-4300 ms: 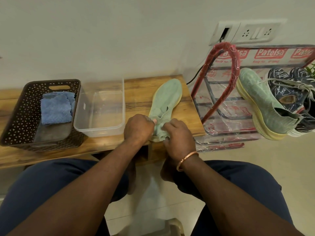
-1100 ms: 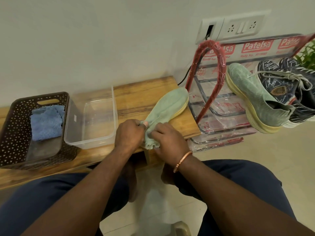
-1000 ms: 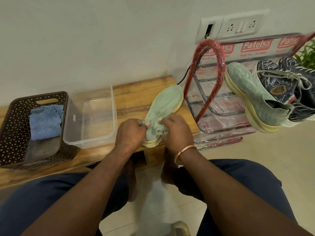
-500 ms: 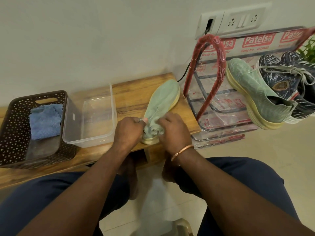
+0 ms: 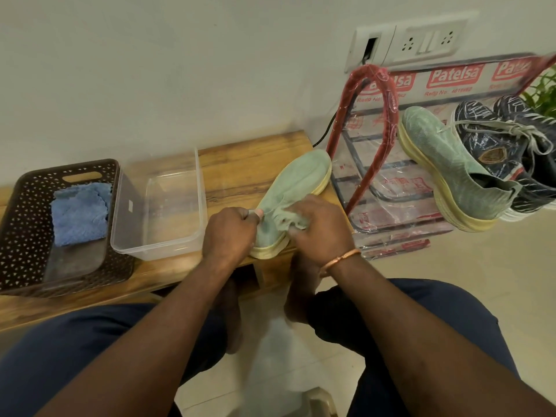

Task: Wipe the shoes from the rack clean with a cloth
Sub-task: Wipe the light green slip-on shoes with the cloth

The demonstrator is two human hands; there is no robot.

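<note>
A pale green shoe (image 5: 301, 179) with a yellowish sole lies on the wooden bench (image 5: 249, 164), toe pointing away to the right. My left hand (image 5: 231, 233) grips its heel end, thumb at the collar. My right hand (image 5: 319, 227) holds a crumpled green cloth (image 5: 285, 219) against the shoe's opening. The matching green shoe (image 5: 445, 164) sits tilted on the red-framed shoe rack (image 5: 388, 94) to the right, beside a pair of dark patterned sneakers (image 5: 487, 130).
A clear plastic container (image 5: 162, 245) stands on the bench left of the shoe. Further left is a brown perforated basket (image 5: 18, 212) holding a blue cloth (image 5: 79, 213). A wall socket and cable are above the rack. My knees are below the bench edge.
My right hand has shifted the cloth back and forth over the shoe's heel part. The shoe has turned slightly on the bench, and my left hand has kept its grip.
</note>
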